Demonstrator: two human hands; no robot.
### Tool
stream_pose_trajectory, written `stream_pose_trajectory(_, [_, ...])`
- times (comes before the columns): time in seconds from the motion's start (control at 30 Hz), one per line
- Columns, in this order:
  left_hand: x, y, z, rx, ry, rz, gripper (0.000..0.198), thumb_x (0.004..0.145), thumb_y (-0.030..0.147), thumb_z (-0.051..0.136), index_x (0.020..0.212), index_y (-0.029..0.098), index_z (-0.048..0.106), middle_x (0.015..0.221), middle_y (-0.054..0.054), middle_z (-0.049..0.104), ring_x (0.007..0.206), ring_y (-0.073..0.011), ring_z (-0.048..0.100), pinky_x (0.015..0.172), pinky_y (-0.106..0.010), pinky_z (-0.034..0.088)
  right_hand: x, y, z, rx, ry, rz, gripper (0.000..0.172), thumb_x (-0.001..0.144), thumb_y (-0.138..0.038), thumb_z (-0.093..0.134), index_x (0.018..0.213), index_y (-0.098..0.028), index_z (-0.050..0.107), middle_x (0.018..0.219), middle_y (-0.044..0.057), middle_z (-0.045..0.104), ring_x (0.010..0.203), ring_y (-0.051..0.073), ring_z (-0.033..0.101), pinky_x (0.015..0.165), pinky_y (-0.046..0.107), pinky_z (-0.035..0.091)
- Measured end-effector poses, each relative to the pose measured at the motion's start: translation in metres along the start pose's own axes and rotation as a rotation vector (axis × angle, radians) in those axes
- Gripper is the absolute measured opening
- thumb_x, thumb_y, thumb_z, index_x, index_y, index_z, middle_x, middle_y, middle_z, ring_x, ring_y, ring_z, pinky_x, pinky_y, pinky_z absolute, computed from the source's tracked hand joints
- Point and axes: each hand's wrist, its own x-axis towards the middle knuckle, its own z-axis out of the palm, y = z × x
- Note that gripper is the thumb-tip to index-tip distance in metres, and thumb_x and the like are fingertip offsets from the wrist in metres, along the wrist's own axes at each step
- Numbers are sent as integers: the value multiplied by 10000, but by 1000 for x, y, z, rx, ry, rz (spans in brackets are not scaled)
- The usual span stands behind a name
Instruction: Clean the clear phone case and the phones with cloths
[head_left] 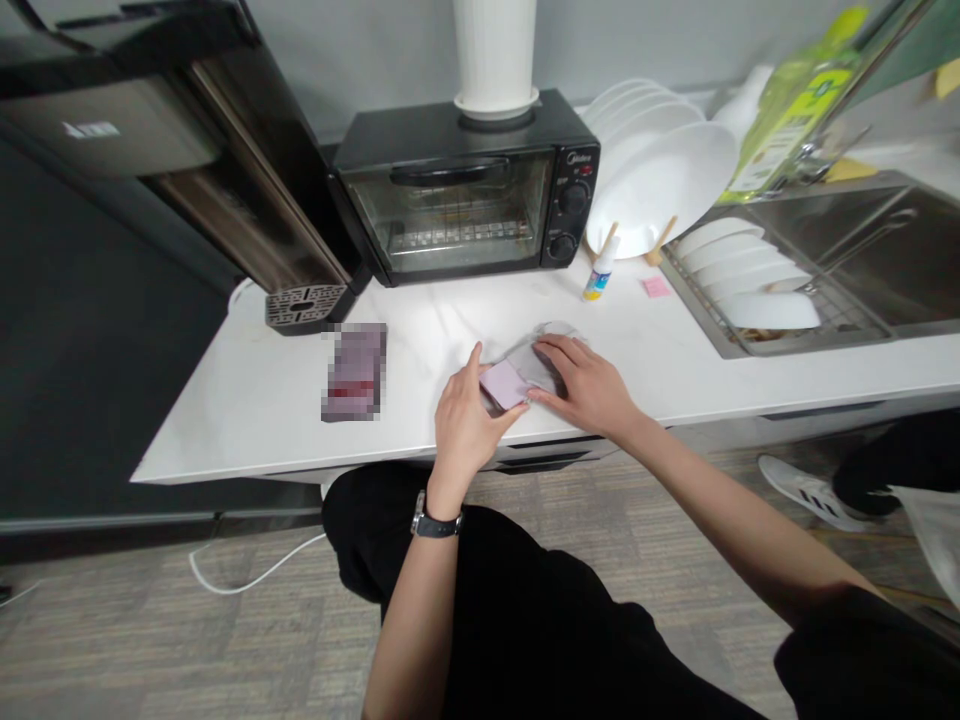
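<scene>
Left hand: From where I stand, the person's left hand (463,420) holds a pale lilac square (503,384) near the front edge of the counter (420,430), thumb along its near edge and forefinger pointing up past its far side. The grip is narrow, about as wide as the square.
Right hand: The right hand (592,385) spreads its fingers over a crumpled grey wrapping (534,362), its thumb reaching to the near corner of the lilac piece. I cannot tell whether it grips the wrapping or only presses on it.
Lilac square: It lies between the two hands, tilted askew to the counter edge, with the wrapping just beside it on the right.
Wrist: A dark watch (437,522) circles the left one.
Blurred item: An oblong purple item (356,370) rests left of the hands (pixelated, so I can't name it).
Oven: A black toaster oven (465,190) stands behind, a white pot (495,55) on top.
Small bottle: A little white-capped bottle (601,270) stands beyond the right hand, near a pink note (655,287).
Plates: White plates (660,170) lean in a row right of the oven.
Sink: White dishes (739,260) sit at the left of the metal sink (919,235).
Floor: Someone else's white shoe (806,492) shows at right.
</scene>
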Motion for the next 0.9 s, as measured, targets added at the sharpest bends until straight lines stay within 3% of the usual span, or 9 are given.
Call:
stream_pose_trajectory(0.1, [0,0,0,1,3,-1,1065,822,429,910,1657,232,280,1370,-99,715,1288,-328,639,1114,-485,511,-1,2,1,12,-17,-25,764,996,-745,509,1478,-156,567,1464,192,629,1327,374,619,1171,557,502])
stream_pose_trajectory(0.23, [0,-1,1,3,21,-3,1043,832,457,897,1652,228,294,1381,-109,711,1294,-332,640,1111,-483,513,-1,1,3,-4,-33,-22,800,1000,-754,485,1538,-161,507,1519,202,579,1375,384,585,1258,612,389])
stream_pose_trajectory(0.43, [-1,0,1,-12,25,-4,1040,836,486,887,1657,251,294,1357,-104,719,1278,-331,655,1095,-477,520,0,1,2,13,-31,-3,790,975,-787,487,1511,-208,533,1440,195,605,1338,397,586,1163,593,488])
stream_pose_trajectory(0.6, [-1,2,-1,-9,19,-16,1033,846,520,872,1658,241,297,1371,-113,713,1288,-328,647,1100,-483,517,0,0,1,7,-41,-8,797,980,-790,466,1525,-210,517,1469,196,586,1356,393,576,1182,595,472])
stream_pose_trajectory(0.9, [-2,0,-3,-40,-2,14,1009,891,568,814,1674,249,264,1383,-120,701,1281,-330,639,1110,-501,502,-2,1,2,-8,-30,11,813,970,-801,480,1485,-181,583,1427,200,597,1301,377,611,1108,557,552])
